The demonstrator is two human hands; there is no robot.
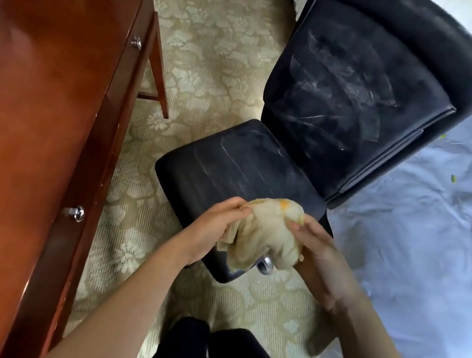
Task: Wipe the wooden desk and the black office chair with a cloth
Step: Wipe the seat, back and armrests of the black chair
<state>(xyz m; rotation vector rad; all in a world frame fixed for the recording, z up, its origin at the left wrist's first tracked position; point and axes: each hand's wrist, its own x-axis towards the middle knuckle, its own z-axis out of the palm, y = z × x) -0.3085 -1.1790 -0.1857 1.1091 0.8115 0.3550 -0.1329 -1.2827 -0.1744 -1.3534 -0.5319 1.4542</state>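
Person stands facing the black office chair (346,109), both arms out over the front of its seat (231,162). The cloth (266,232), beige and bunched with a yellow-orange patch on top, is up between the 2 hands just over the seat's near corner; can't tell if it touches the seat. Left grip (215,225) pinches the cloth's left side, fingers curled into the folds. Right grip (321,256) grasps the right side, thumb on top. Wooden desk (28,86) is on the left, well apart from the chair, top glossy, 2 metal drawer knobs (76,213) on its front. Seat and backrest (336,71) show pale streaks and smears, so the chair looks unfinished; the desk I can't judge. Step in hand, my read: reshaping the cloth into a pad before wiping. To do it well, turn a clean face outward and fold it flat, not balled, so the whole palm can press. Then 1 hand wipes in overlapping straight passes from backrest top down to seat, so loosened dust lands on parts not yet done. The free hand should steady the backrest, since the chair likely swivels or rolls on the carpet (216,53). White bed sheet (434,239) lies just beside the chair on the right; keep dust off it.
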